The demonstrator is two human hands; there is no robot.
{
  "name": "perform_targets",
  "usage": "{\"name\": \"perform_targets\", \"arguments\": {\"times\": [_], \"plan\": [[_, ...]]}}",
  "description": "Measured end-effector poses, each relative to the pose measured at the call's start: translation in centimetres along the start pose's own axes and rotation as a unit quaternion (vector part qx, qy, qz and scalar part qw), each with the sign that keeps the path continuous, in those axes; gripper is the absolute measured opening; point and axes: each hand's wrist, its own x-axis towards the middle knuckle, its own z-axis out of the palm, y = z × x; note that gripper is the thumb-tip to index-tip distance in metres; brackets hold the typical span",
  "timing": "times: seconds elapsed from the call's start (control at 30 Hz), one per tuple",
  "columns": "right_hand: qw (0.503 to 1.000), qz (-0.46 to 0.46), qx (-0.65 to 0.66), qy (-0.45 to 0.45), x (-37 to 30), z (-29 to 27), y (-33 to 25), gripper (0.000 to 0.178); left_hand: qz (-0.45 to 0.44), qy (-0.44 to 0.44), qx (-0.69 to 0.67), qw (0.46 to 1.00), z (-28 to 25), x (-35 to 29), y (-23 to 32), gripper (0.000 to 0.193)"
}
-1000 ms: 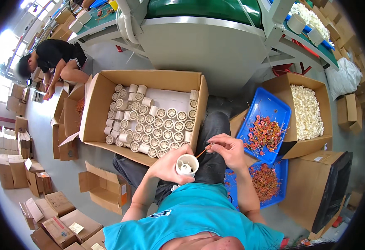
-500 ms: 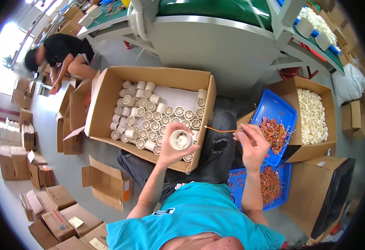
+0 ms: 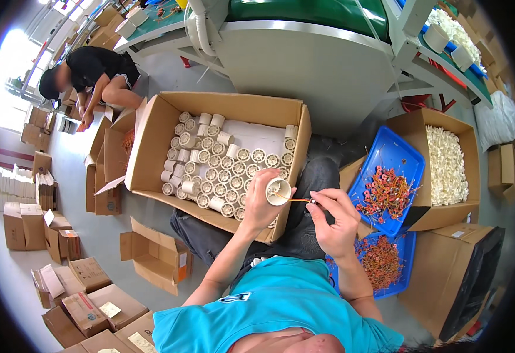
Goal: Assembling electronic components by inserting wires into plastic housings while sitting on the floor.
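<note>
My left hand (image 3: 258, 206) is wrapped round a white plastic cylindrical housing (image 3: 286, 199), its open mouth tilted up towards me. Between the thumb and fingers of my right hand (image 3: 337, 222) is pinched a thin red-and-yellow wire lead (image 3: 298, 200). The lead's far end reaches into the housing's mouth; whether it touches anything inside is hard to see. Under my left hand, a large open carton (image 3: 234, 101) holds rows of similar white housings (image 3: 210, 162). To the right of my right hand, a blue tray (image 3: 397, 154) carries a heap of similar wire leads (image 3: 387, 193).
A second blue tray (image 3: 409, 256) with more leads lies nearer me. Beyond it stands a carton of small white parts (image 3: 445, 167). A metal machine frame (image 3: 298, 70) rises ahead. Cartons (image 3: 157, 253) stand at left, where another person (image 3: 102, 76) crouches farther off.
My right hand has moved left with the wire lead, whose end is now inside the housing. My left hand has shifted right and turned the housing's mouth towards the lead.
</note>
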Motion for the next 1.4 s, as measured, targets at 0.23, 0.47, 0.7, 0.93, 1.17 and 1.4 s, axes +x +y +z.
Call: {"name": "perform_targets", "arguments": {"times": [0.23, 0.47, 0.7, 0.93, 1.17, 1.4], "plan": [[1.000, -0.003, -0.013, -0.009, -0.1, 0.4, 0.5, 0.023, 0.003, -0.003, 0.010, 1.000, 0.1, 0.1, 0.2, 0.051], [1.000, -0.011, -0.025, -0.008, -0.2, 2.1, 0.9, 0.020, 0.050, -0.026, 0.061, 0.997, 0.0, 0.7, 0.8, 0.049], [0.997, -0.010, -0.047, -0.054, 0.6, 3.9, 2.5, 0.022, 0.069, -0.041, 0.020, 0.997, 0.6, 1.0, 1.5, 0.047], [0.994, 0.054, -0.060, -0.076, 0.7, 3.5, 1.9, 0.021, 0.029, -0.054, -0.045, 0.997, 0.3, 1.0, 1.8, 0.043], [0.990, 0.077, -0.027, -0.113, 0.9, 2.7, 2.0, 0.016, 0.027, -0.075, -0.052, 0.995, 0.1, 1.4, 2.2, 0.043], [0.991, 0.073, -0.033, -0.104, 0.5, 3.2, 2.6, 0.017, 0.034, -0.091, -0.040, 0.994, 0.0, 1.3, 1.9, 0.043]]}}
